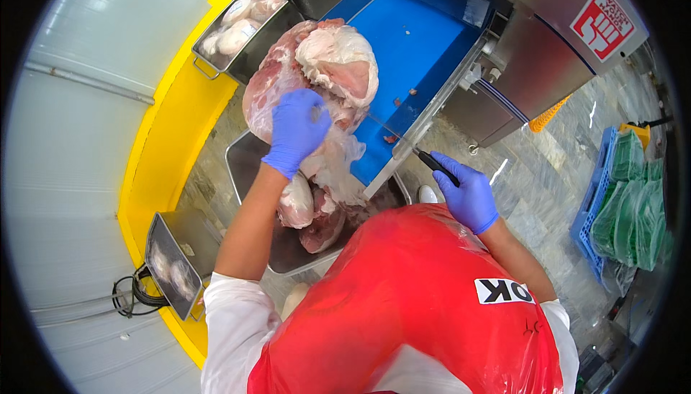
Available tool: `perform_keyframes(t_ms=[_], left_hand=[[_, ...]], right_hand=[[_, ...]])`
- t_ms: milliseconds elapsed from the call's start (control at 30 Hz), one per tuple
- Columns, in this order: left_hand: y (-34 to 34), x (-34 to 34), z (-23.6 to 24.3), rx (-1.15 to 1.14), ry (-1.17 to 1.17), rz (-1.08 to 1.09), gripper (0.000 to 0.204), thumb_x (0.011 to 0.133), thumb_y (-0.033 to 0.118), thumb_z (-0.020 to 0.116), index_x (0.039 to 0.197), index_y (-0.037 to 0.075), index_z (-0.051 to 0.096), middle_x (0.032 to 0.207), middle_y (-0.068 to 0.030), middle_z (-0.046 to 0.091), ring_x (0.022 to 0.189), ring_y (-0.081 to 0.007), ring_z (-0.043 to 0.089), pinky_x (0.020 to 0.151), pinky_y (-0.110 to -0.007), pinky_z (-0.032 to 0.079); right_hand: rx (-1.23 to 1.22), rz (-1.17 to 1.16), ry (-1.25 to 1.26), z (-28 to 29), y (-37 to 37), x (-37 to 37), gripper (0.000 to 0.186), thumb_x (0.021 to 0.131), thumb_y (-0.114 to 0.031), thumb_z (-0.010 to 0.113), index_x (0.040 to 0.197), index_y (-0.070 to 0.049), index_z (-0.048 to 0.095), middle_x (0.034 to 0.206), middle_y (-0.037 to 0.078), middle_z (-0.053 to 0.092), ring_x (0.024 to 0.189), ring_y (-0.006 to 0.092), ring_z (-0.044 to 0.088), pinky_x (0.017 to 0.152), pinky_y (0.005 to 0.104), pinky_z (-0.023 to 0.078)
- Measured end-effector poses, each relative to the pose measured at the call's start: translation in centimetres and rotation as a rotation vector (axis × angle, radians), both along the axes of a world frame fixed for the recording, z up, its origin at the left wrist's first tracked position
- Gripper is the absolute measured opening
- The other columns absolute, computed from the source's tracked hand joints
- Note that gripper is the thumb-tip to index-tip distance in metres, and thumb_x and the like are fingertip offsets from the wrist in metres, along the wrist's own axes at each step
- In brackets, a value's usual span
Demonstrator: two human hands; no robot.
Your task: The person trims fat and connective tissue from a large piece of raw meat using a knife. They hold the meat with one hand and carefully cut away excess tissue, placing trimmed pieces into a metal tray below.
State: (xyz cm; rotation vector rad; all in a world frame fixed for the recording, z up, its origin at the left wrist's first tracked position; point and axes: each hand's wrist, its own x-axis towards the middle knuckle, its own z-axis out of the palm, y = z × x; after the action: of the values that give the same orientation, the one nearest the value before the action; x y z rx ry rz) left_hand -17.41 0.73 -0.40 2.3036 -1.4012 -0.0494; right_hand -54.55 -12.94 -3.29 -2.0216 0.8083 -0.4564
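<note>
My left hand, in a blue glove, has its fingers curled closed on clear plastic film that trails down from large pieces of raw meat. One piece is pink meat; beside it lies a paler, fat-covered piece. Both rest at the near left end of a blue conveyor belt. My right hand, also gloved, is wrapped round the black handle of a knife. The thin blade points left over the belt's edge, apart from my left hand. Small meat scraps lie on the belt.
Under the belt end stands a metal tub with more meat. Another metal bin of wrapped meat stands far left by a yellow curb. A steel machine housing rises at right. Green bags sit on a blue crate.
</note>
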Motion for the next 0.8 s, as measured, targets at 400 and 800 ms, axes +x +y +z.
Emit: perform_keyframes(t_ms=[400,800], left_hand=[[-7.3,8.9,2.1,-0.054,-0.115,-0.252,0.121,0.066,0.053,0.103,0.164,0.008,0.049,0.161,-0.0229,0.057,0.151,-0.0424,0.051,0.127,-0.051,0.040],[-7.2,8.9,-0.1,-0.199,0.263,-0.287,0.110,0.077,0.024,0.102,0.166,0.001,0.042,0.161,-0.0217,0.056,0.146,-0.0319,0.058,0.121,-0.043,0.050]], right_hand=[[0.131,-0.004,-0.104,-0.3,-0.8,-0.5,0.037,0.103,-0.018,0.078,0.140,-0.012,0.077,0.088,0.016,0.077,0.069,0.0243,0.069,0.070,0.0372,0.057],[0.331,0.015,-0.075,0.5,5.7,1.8,0.052,0.105,-0.013,0.071,0.156,-0.009,0.062,0.128,0.026,0.076,0.114,0.0403,0.075,0.104,0.0429,0.055]])
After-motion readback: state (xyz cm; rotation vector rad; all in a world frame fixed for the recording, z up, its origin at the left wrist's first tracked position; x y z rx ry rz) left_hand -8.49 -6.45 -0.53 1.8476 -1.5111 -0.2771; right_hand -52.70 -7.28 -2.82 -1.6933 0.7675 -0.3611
